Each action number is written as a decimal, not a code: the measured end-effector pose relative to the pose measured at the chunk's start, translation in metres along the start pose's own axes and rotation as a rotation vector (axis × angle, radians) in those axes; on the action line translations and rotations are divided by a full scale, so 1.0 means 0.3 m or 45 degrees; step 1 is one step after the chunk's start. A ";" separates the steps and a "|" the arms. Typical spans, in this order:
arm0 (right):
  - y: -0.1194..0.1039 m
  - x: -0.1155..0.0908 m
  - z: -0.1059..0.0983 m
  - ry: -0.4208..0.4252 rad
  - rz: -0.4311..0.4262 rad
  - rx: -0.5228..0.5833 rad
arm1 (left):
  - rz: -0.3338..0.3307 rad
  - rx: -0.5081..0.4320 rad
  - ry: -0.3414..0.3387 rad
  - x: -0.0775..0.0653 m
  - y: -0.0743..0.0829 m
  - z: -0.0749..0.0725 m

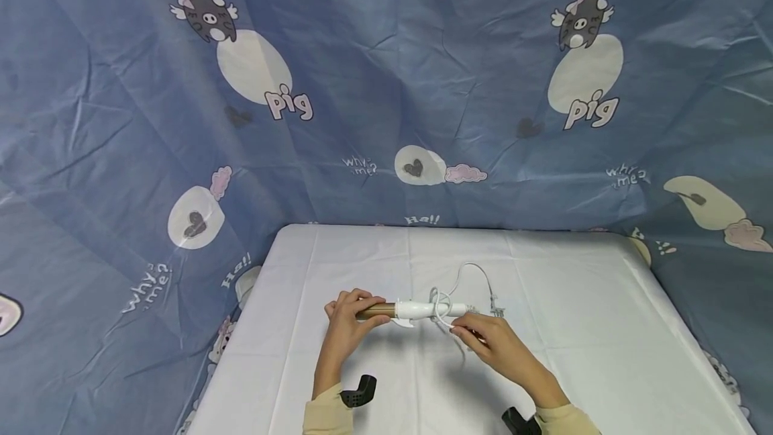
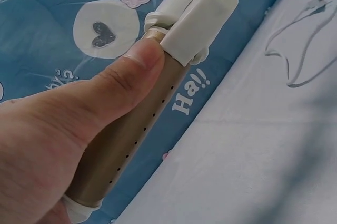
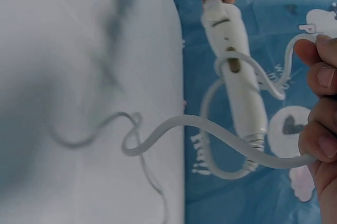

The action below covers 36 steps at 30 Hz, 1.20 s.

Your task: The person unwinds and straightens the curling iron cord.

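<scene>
A curling iron [image 1: 417, 309] with a white handle and a gold-brown barrel [image 2: 139, 124] is held up over the white table. My left hand [image 1: 345, 329] grips the barrel, its thumb lying along it close to the white clamp lever [image 2: 202, 23]. One loop of white cord [image 3: 242, 58] goes around the handle [image 3: 246, 108]. With curled fingers, my right hand [image 1: 500, 349] holds part of the cord beside the handle's tail end. In the right wrist view, the cord passes through those fingers [image 3: 324, 76] at two places.
Farther along, the cord lies on the white-covered table [image 1: 580, 301] and ends in a plug [image 1: 497, 312] right of the handle. A blue printed cloth [image 1: 374, 86] hangs behind the table and at its sides. Black wrist mounts [image 1: 360, 391] sit by both sleeves.
</scene>
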State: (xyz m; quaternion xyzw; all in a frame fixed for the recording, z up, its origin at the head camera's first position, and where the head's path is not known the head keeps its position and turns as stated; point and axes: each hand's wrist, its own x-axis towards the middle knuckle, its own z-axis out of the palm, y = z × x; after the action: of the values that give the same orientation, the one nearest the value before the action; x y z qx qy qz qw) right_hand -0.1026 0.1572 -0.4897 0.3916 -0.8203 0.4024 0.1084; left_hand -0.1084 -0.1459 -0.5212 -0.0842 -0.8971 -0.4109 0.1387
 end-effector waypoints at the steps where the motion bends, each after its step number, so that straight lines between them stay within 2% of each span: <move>1: -0.002 0.008 -0.008 0.006 -0.014 -0.008 | 0.001 0.000 0.000 0.000 0.000 -0.001; 10: -0.007 0.064 -0.052 0.043 -0.121 -0.110 | 0.005 0.007 -0.027 -0.002 0.000 -0.011; 27: 0.021 0.128 -0.116 0.059 -0.186 -0.242 | 0.019 -0.012 -0.077 -0.016 -0.018 -0.016; 36: 0.066 0.148 -0.125 0.065 -0.186 -0.255 | 0.033 -0.023 -0.113 -0.022 -0.019 -0.030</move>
State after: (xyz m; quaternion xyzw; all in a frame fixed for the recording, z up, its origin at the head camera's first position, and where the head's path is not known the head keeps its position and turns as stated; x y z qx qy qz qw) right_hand -0.1520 0.1680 -0.4547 0.4272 -0.8226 0.3194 0.1969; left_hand -0.1019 -0.1567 -0.5220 -0.1150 -0.8975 -0.4130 0.1034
